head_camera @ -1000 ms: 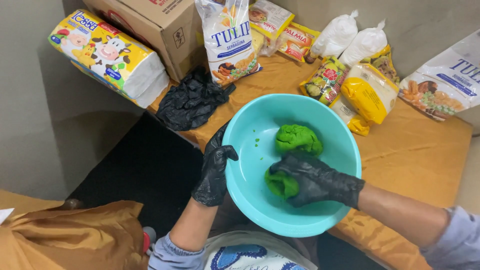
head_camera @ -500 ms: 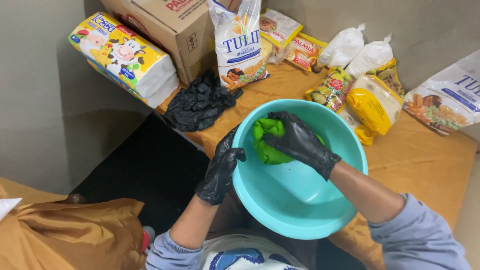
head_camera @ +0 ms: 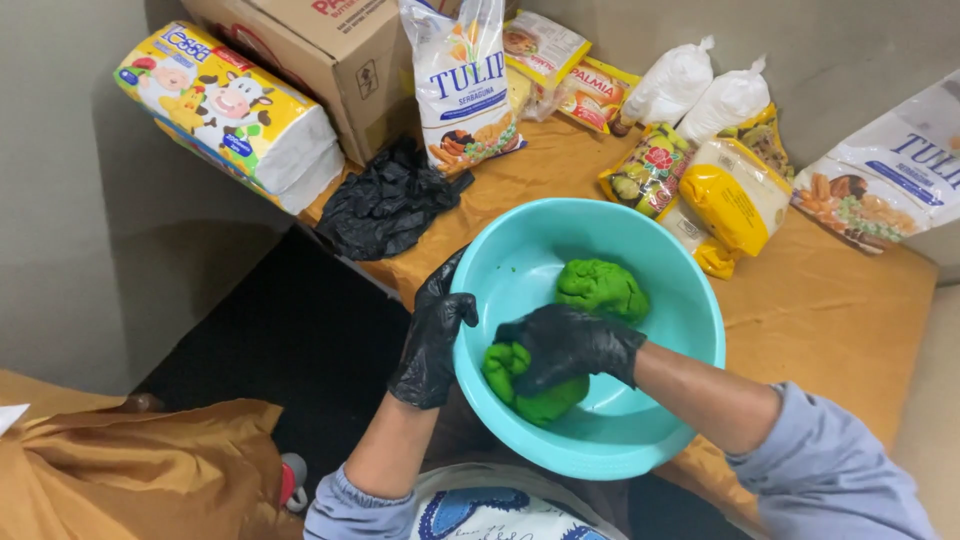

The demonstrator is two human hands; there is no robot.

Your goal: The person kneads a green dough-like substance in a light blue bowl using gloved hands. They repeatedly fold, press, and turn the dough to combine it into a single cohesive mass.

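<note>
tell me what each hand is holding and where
Right hand grips a green dough lump from above; left hand holds the teal bowl by its rim.

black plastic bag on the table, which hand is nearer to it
Left. The left hand grips the bowl's rim just below the black plastic bag; the right hand is farther off inside the bowl, pressing green dough.
</note>
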